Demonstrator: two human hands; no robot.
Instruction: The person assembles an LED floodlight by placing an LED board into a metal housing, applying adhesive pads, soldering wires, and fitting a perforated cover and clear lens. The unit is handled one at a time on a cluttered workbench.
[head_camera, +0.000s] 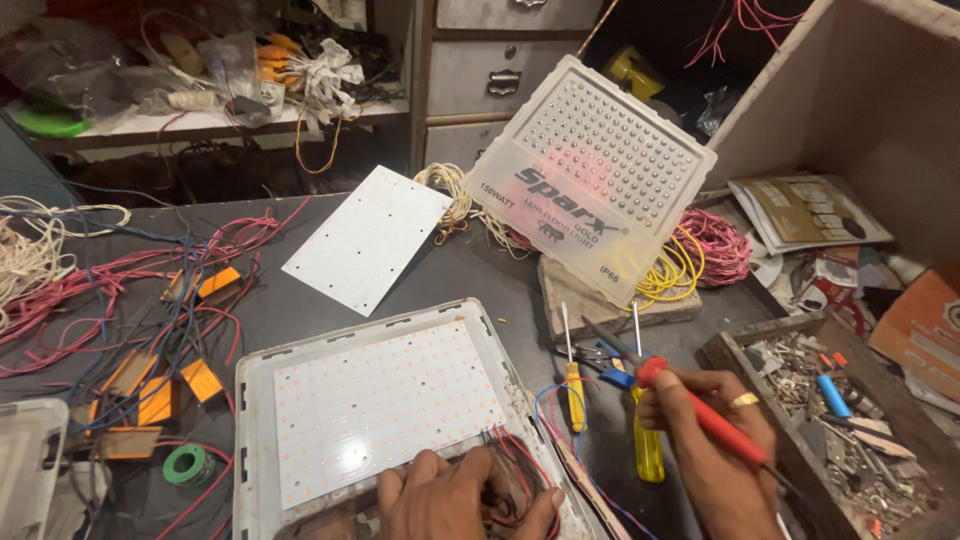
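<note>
Red-handled soldering iron (700, 410), right hand (715, 440)

Both hands are bare, the right hand (712, 430) wearing a gold ring (744, 400).

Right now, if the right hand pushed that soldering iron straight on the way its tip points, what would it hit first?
The right hand aims the red soldering iron up-left. Its tip sits about over the blue-handled pliers, probably first, though height is unclear.
</note>
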